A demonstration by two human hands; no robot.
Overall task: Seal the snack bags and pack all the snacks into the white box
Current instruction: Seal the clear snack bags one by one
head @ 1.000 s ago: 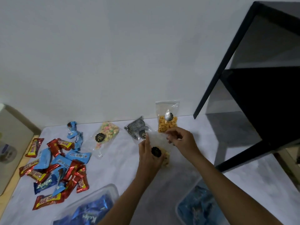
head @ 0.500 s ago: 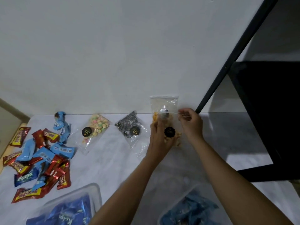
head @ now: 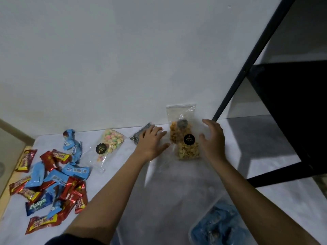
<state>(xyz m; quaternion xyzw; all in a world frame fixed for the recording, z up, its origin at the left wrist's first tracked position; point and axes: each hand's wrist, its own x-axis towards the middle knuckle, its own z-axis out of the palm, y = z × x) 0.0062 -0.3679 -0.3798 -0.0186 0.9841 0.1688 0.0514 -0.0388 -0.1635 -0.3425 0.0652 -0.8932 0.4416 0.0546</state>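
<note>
The bag of pale yellow snacks (head: 188,151), marked by a round black sticker, sits at the far side of the table (head: 177,191), its long axis running away from the person toward the wall. It seems propped against a second bag of orange snacks (head: 174,132) that leans upright on the wall just behind it. Whether its mouth is sealed cannot be told from this view. The bag lies between the two hands. The right hand (head: 213,138) is just beside its right edge, fingers spread and holding nothing. The left hand (head: 151,145) is also loose and empty, a little further off, and partly covers a dark patterned bag (head: 137,137). The right hand looks the nearer, so a grasp would likely come from that side, with the left steadying the opposite edge. Farther left lie a bag of pastel puffs (head: 110,145) and a heap of red and blue wrapped bars (head: 53,181). A container (head: 217,227) holding blue packets shows at the lower right.
</note>
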